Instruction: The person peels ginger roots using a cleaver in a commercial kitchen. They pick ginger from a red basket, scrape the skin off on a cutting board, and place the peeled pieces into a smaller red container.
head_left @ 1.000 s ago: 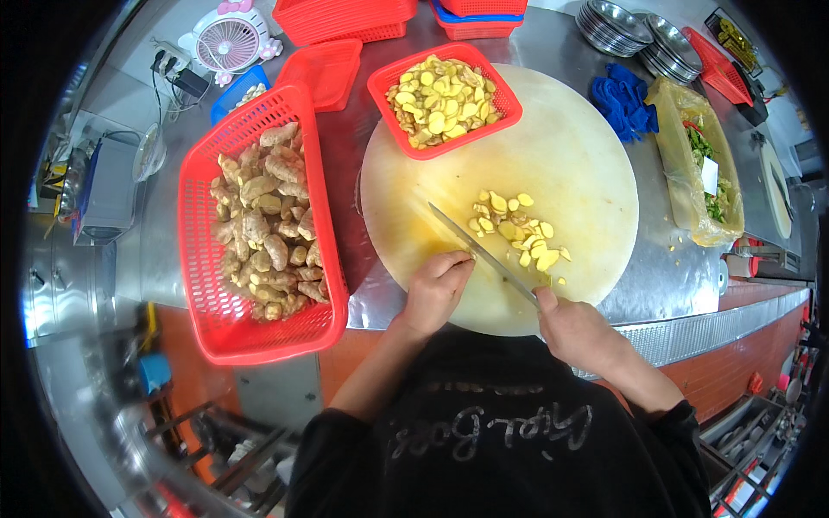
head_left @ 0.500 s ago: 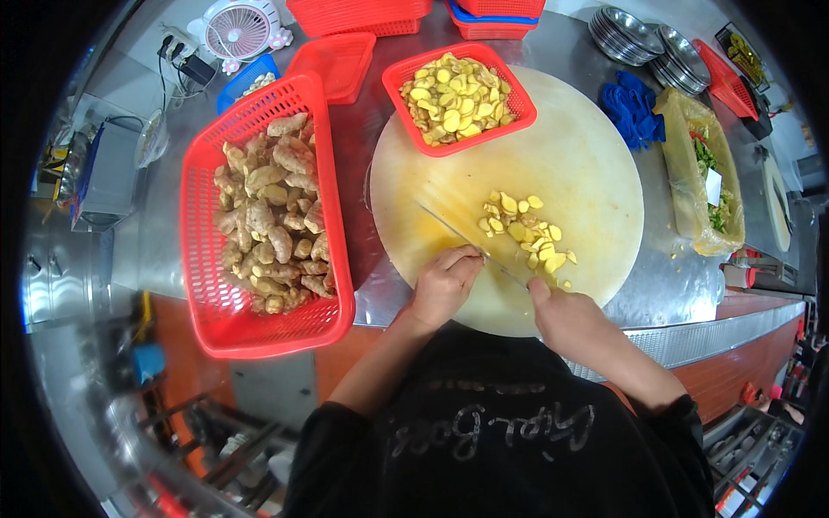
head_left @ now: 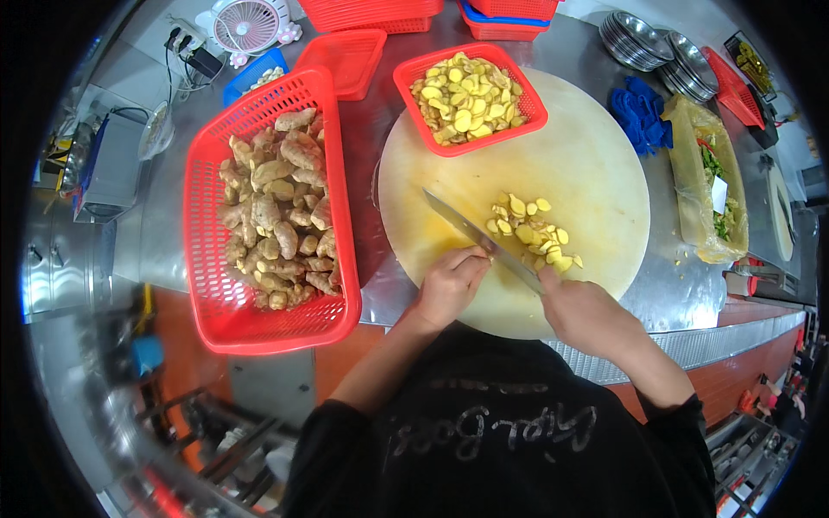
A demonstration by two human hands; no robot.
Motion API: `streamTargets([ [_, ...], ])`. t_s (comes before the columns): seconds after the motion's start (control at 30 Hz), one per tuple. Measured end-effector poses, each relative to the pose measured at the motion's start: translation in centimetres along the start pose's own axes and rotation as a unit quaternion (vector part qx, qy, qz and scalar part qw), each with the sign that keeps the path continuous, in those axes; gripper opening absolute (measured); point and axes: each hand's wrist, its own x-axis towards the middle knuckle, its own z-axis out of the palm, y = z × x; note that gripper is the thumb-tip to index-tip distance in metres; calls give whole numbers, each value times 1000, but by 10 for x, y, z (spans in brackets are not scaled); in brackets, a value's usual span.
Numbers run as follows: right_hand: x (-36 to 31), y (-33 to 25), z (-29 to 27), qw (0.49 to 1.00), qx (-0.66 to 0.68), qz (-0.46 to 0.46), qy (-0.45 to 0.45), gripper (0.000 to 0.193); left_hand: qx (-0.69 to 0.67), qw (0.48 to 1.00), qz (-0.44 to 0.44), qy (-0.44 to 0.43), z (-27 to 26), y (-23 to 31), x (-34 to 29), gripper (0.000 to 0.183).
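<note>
Your right hand (head_left: 591, 318) clasps a long steel knife (head_left: 467, 226); your left hand (head_left: 451, 283) pinches a small, mostly hidden yellowish ginger piece (head_left: 491, 257).

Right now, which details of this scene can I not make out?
In the head view:
Handle of the knife: covered by the right hand.
What the left hand may pinch: too small, hidden by its grip.
Floor of the large red basket: mostly under ginger roots.
Top of the fan: cut by upper edge.
</note>
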Motion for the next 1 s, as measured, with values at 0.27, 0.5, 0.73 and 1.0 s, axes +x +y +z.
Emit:
streamTargets([
  [0.27,8,10,7,1000,21,-17,9,27,-3,1000,0,-1,4,0,1,11],
  [0.5,19,25,25,999,46,-13,21,27,0,1000,-1,-1,5,1,3,10],
  [0.73,17,17,34,995,86,14,39,26,0,1000,1,-3,4,2,3,11],
  [1.0,-5,10,-1,995,90,38,-12,29,-2,1000,-8,-16,1,2,3,11],
])
